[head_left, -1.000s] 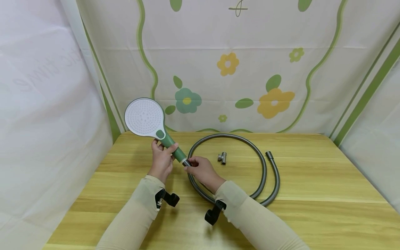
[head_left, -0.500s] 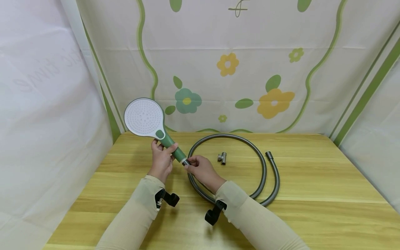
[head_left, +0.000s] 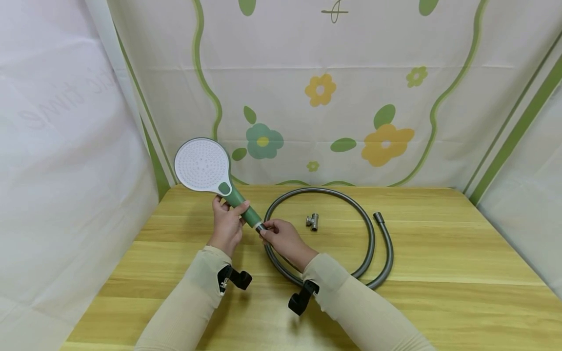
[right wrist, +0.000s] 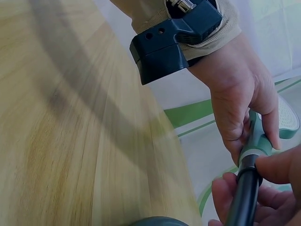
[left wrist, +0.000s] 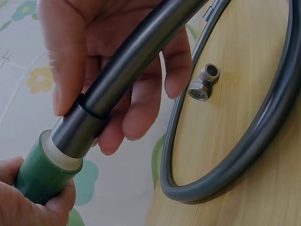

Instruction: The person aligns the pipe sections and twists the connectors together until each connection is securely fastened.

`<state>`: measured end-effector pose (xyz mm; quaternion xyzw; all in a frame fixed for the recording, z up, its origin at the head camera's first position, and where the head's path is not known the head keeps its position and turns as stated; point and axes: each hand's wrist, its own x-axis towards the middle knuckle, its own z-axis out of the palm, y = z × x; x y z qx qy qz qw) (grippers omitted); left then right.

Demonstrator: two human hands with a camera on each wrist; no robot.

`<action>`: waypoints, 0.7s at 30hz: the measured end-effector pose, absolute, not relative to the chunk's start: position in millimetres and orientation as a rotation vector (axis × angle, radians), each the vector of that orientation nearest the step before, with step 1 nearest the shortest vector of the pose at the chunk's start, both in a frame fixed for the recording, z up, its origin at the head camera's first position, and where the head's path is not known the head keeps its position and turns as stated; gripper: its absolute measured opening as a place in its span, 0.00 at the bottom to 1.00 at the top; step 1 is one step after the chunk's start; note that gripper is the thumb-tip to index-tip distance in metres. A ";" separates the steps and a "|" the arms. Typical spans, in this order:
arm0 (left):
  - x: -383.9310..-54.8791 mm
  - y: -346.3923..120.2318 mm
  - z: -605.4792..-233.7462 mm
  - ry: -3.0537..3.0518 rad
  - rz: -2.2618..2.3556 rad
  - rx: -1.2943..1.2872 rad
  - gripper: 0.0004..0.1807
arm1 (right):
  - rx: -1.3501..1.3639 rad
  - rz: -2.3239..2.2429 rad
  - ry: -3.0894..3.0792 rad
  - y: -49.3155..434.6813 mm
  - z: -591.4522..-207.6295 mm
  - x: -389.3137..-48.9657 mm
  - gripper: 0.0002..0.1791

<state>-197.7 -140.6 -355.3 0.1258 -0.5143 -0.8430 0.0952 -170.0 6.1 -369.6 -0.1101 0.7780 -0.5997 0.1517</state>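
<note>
My left hand [head_left: 227, 228] grips the green handle of a shower head [head_left: 202, 165], whose white round spray face is turned up towards me. At the handle's lower end, my right hand [head_left: 286, 242] pinches the dark nut [left wrist: 75, 132] of a grey shower hose [head_left: 372, 234] between thumb and fingers. In the left wrist view the nut sits against the white collar [left wrist: 59, 155] of the handle, in line with it; a narrow white band shows between nut and green grip. The hose loops over the table, its other end [head_left: 378, 218] lying free on the right.
A small metal tee fitting [head_left: 312, 222] lies on the wooden table [head_left: 448, 253], inside the hose loop. White cloth walls with printed flowers [head_left: 386, 144] rise behind the table and at both sides. A black wrist camera [head_left: 300, 300] is strapped on each sleeve.
The right thumb and fingers have shifted slightly at the hose nut. The shower head, left hand, hose loop and tee fitting stay practically where they were.
</note>
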 end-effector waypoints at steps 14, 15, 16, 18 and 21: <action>-197.0 -141.6 -353.8 -1.538 -2.511 0.380 0.46 | -0.337 -1.624 2.295 6.5 -370.0 -171.4 0.17; -197.1 -141.7 -353.9 -1.542 -2.512 0.381 0.46 | -0.343 -1.623 2.298 6.5 -370.1 -171.3 0.16; -197.3 -141.9 -354.0 -1.542 -2.514 0.384 0.46 | -0.348 -1.626 2.299 6.4 -370.1 -171.4 0.16; -197.4 -142.3 -354.2 -1.546 -2.515 0.391 0.46 | -0.357 -1.639 2.294 6.5 -370.4 -171.4 0.15; -197.7 -142.6 -354.6 -1.546 -2.518 0.400 0.46 | -0.368 -1.657 2.286 6.7 -370.8 -170.9 0.14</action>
